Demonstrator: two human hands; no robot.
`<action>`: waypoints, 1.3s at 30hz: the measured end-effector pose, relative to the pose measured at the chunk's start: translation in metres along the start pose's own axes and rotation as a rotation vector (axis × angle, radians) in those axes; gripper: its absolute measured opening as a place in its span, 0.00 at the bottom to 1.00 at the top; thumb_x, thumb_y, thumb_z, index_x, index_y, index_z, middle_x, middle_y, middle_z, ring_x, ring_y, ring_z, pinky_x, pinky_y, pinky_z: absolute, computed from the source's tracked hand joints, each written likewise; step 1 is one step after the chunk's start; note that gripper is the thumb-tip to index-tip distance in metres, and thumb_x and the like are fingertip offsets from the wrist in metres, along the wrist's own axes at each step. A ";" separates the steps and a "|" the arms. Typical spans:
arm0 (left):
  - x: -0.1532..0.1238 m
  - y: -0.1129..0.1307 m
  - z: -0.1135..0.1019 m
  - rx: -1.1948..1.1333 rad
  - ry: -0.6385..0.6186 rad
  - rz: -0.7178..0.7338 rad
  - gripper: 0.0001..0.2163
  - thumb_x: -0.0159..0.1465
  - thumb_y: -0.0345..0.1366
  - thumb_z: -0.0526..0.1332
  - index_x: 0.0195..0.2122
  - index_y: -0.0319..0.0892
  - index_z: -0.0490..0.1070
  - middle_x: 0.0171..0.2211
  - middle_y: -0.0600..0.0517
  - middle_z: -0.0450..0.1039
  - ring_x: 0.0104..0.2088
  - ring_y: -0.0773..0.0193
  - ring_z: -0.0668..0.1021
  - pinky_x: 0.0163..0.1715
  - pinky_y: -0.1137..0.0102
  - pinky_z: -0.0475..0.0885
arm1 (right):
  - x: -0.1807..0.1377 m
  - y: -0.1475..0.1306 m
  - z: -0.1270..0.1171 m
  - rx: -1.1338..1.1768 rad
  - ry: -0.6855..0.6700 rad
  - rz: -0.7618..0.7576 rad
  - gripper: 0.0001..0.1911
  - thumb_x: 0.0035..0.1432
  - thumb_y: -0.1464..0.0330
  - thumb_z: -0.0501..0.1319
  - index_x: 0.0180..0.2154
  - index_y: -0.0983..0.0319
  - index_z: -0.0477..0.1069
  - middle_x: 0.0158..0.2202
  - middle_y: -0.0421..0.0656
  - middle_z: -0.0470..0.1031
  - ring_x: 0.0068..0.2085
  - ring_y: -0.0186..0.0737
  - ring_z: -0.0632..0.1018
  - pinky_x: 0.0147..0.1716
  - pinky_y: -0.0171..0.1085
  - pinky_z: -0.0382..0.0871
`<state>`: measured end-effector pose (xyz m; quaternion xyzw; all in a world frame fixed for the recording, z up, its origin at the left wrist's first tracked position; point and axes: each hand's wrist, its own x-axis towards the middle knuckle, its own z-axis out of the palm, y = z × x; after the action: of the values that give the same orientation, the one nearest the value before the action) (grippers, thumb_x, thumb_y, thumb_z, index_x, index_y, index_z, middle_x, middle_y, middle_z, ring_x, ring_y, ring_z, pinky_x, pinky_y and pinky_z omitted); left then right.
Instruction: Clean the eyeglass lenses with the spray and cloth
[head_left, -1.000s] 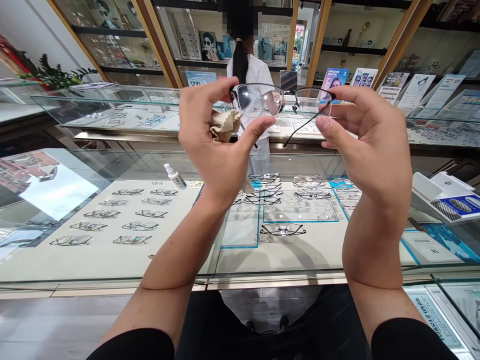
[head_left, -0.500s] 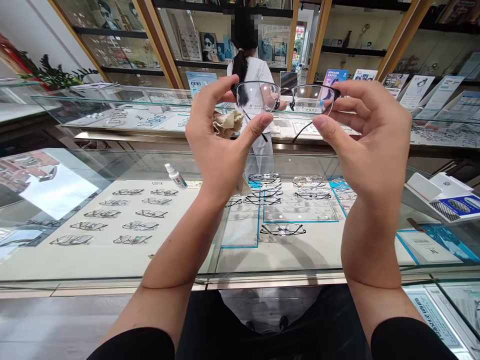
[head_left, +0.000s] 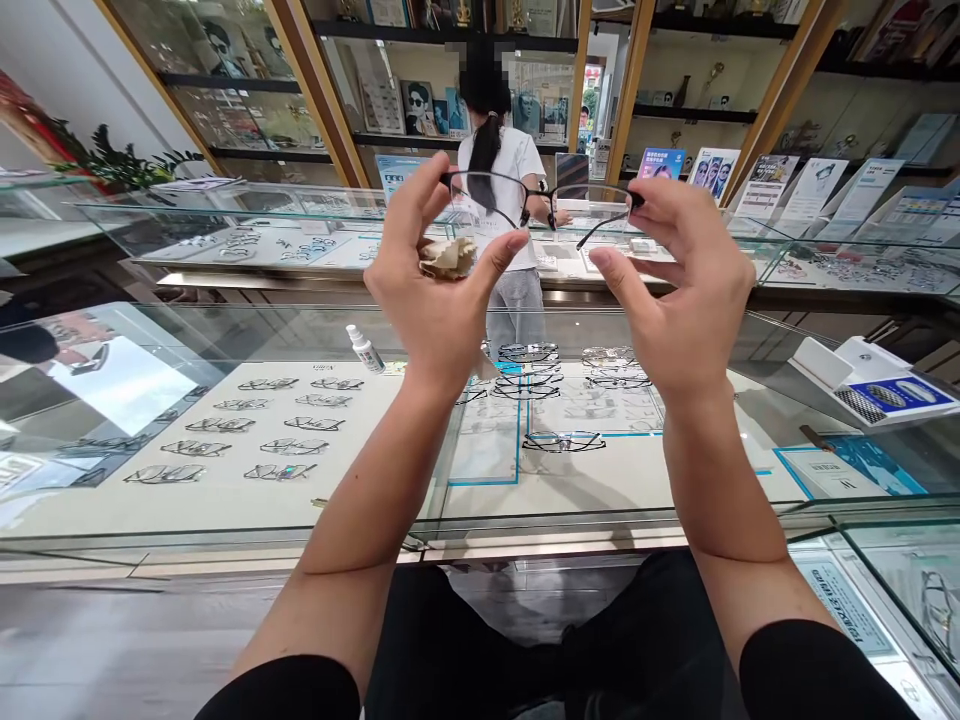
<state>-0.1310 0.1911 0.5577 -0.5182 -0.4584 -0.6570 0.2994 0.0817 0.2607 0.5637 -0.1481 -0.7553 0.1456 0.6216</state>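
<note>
I hold a pair of thin black half-rim glasses up at eye level between both hands. My left hand pinches the left lens with thumb and fingers, and a crumpled beige cloth is tucked in its palm. My right hand grips the right end of the frame with its fingertips, thumb held apart below. One temple arm hangs down behind the right lens.
A glass display counter lies below my arms, with several pairs of glasses laid inside. A small white spray bottle lies on the counter. A person in a white shirt stands behind a second counter. An open white case sits at right.
The glasses have tilted flatter and shifted slightly left, so the lenses now look more edge-on. Both hands moved a little left with them. The view has shifted slightly.
</note>
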 end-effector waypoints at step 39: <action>-0.123 -0.067 0.017 -0.017 0.001 -0.025 0.38 0.65 0.62 0.70 0.71 0.51 0.67 0.63 0.41 0.76 0.51 0.55 0.83 0.37 0.67 0.77 | -0.080 0.068 0.067 0.554 0.106 0.357 0.17 0.71 0.49 0.66 0.48 0.52 0.84 0.52 0.44 0.88 0.54 0.49 0.87 0.57 0.52 0.84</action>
<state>-0.1479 0.2234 0.4217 -0.5146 -0.4591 -0.6649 0.2869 0.0334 0.2882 0.4517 -0.1110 -0.6158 0.4442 0.6413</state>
